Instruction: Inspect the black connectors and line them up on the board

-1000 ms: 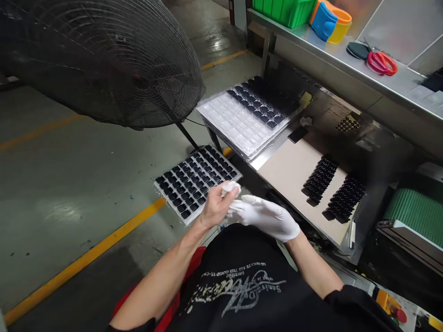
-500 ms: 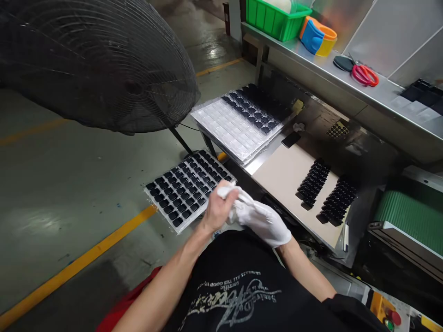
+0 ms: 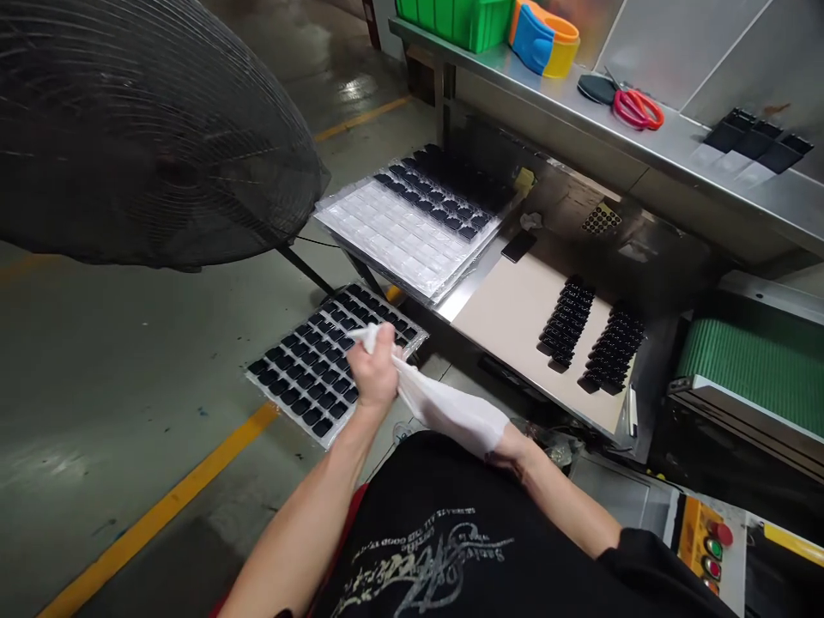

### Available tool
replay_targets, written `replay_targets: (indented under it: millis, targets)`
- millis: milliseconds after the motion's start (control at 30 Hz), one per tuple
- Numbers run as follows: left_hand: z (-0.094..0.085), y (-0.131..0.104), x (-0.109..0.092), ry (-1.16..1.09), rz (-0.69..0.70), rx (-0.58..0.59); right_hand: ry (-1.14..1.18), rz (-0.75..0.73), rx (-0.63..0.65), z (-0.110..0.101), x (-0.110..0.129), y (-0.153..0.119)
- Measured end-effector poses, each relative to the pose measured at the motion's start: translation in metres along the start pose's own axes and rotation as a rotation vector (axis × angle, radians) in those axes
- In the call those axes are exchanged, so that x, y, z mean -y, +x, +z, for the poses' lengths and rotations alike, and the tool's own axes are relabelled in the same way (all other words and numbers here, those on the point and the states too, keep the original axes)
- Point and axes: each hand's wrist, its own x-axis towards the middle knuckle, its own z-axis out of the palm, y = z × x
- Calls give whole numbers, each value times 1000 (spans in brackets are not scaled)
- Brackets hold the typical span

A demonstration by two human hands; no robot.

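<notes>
On my distant feed, a white glove (image 3: 431,399) is pulled taut
Leftmost, a fan (image 3: 160,146); next, the left hand (image 3: 374,367), fingers closed on the glove's end; then the right hand (image 3: 475,419) inside it, finger spread I cannot tell.

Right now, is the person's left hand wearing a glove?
No, the left hand is bare and grips one end of a white glove.

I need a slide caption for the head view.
Left hand grips the stretched white glove on the right hand, beside a worktable.
</notes>
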Motion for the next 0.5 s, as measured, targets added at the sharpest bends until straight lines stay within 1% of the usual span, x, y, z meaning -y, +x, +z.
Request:
replay_targets:
  millis: [33,100,133,167,200,233,333,400,433,467,500]
  targets:
    - [0,14,-4,-63,-70,-58,42,-2,10,-7,0,-16]
    - [6,42,-12,-129,-130,-124,132,-1,24,-25,-2,-45]
    - [14,54,-15,-124,-123,-134,163,-3,-4,-36,-5,-56]
    - [27,65,-16,-99,-97,-127,177,-12,-69,-48,-8,-64]
    - [45,76,-15,-60,-59,-94,173,-32,-174,-60,-14,-69]
    - [67,86,-12,-9,-18,-34,160,-52,-295,-72,-21,-70]
    - [150,121,-1,235,95,213,62,-74,-641,-106,-51,-65]
    - [202,145,7,507,135,353,-69,-53,-828,-125,-79,-64]
    - [221,154,12,648,158,426,-150,-15,-901,-133,-96,-67]
    - [234,160,18,753,207,495,-222,45,-958,-140,-114,-74]
    - [238,160,27,813,272,565,-272,122,-1001,-145,-133,-83]
